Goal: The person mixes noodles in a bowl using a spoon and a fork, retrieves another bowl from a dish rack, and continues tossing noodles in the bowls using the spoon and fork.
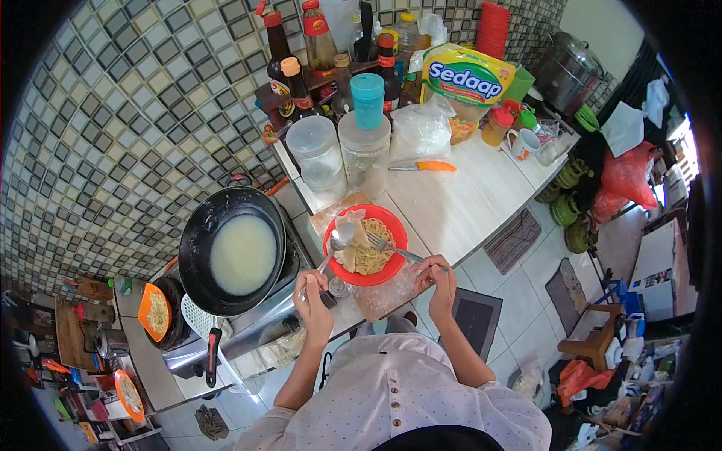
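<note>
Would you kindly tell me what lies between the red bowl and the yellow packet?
The head view shows an orange-handled knife and, beyond it, a plastic bag between the red bowl and yellow packet.

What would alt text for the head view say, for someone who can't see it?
The left hand holds a spoon and the right hand a fork over a red bowl of noodles. To the left, a black wok of cloudy liquid sits on a stove; beyond the bowl are jars, bottles and an orange-handled knife.

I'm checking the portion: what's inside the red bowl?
Noodles and pale, flat pieces, with a spoon and fork over them. The food hides the bottom of the red bowl.
</note>
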`<state>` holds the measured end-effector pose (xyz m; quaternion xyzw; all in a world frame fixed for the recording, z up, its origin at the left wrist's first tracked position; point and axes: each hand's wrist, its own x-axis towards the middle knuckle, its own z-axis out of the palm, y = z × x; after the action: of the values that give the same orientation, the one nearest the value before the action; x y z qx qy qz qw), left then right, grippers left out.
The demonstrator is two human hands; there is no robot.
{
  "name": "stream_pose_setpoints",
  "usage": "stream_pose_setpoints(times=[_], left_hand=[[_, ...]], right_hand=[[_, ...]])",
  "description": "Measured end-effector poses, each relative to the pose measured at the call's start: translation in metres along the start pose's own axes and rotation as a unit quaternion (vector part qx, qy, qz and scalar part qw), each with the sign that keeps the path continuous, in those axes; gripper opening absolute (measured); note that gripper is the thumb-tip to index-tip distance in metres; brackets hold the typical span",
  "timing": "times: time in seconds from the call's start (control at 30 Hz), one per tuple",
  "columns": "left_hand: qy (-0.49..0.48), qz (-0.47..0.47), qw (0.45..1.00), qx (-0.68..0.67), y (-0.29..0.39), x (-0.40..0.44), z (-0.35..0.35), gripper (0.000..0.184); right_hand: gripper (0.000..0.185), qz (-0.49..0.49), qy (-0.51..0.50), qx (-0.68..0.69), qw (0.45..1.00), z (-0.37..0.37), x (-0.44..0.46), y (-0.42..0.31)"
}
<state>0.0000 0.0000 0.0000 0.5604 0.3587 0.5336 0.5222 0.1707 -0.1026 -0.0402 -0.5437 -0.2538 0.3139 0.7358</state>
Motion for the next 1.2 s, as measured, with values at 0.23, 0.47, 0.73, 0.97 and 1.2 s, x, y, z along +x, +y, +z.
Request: stream_pose_setpoints(times=[0.23,0.47,0.73,0.97,1.2], left_hand=[[0.025,0.018,0.999,0.009,0.001,-0.001,-0.007,0.026],[0.034,0.006,0.999,0.033,0.001,-0.001,-0.012,0.027],[0.014,0.001,1.000,0.016,-0.004,-0.002,-0.002,0.025],[0.015,0.004,1.000,0.019,-0.004,-0.001,0.001,0.026],[-0.001,0.013,0.999,0.039,-0.005,-0.007,0.002,0.026]], right_hand=[[0.026,-0.025,-0.004,-0.027,0.999,0.000,-0.003,-0.004],[0.022,-0.035,0.012,-0.043,0.998,0.006,-0.001,-0.012],[0.026,-0.045,-0.003,-0.048,0.998,0.001,0.004,-0.009],[0.023,-0.051,-0.013,-0.080,0.995,0.004,0.005,-0.010],[0.025,-0.062,-0.040,-0.129,0.989,0.004,0.007,-0.012]])
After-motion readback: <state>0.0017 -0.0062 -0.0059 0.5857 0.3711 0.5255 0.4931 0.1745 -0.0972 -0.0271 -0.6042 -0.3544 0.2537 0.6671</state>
